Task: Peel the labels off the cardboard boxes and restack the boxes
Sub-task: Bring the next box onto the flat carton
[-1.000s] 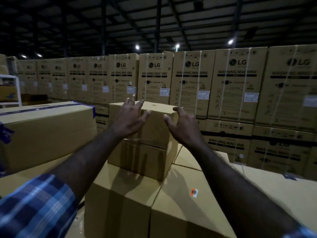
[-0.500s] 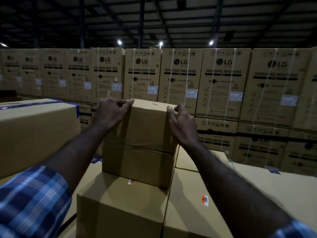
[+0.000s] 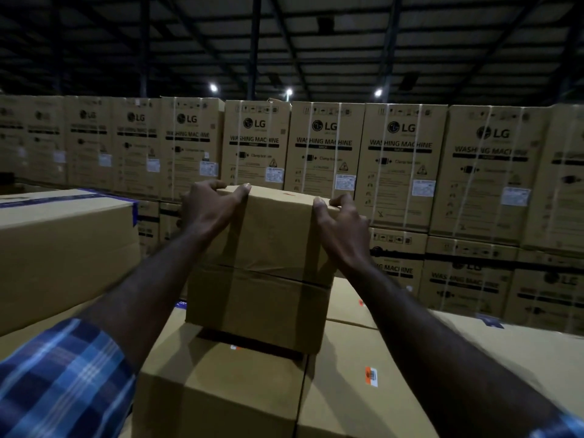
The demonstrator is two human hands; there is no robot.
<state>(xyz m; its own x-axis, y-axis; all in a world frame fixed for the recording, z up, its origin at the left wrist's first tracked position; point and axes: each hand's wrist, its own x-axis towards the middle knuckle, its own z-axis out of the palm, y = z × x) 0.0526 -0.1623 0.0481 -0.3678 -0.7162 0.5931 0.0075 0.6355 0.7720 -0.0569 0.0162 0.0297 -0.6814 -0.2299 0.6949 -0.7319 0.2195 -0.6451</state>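
At the centre of the frame a tall plain cardboard box is gripped at its top corners by both hands. The left hand is curled over the upper left corner, its fingers hooked onto the top face and the thumb laid along the front edge. The right hand is curled over the upper right corner in the same way, fingertips on the top face. A horizontal crease runs across the middle of the held box, and its lower front edge is seen raised a little above the lower box beneath it, with a dark gap between them (whether the far edge still rests there cannot be told). An orange-and-white label is stuck on the top of the neighbouring box at lower right, and a smaller label is partly visible just under the held box. A long carton with blue tape is seen at the left. A blue plaid sleeve fills the lower left corner. A wall of washing machine cartons stands across the background.
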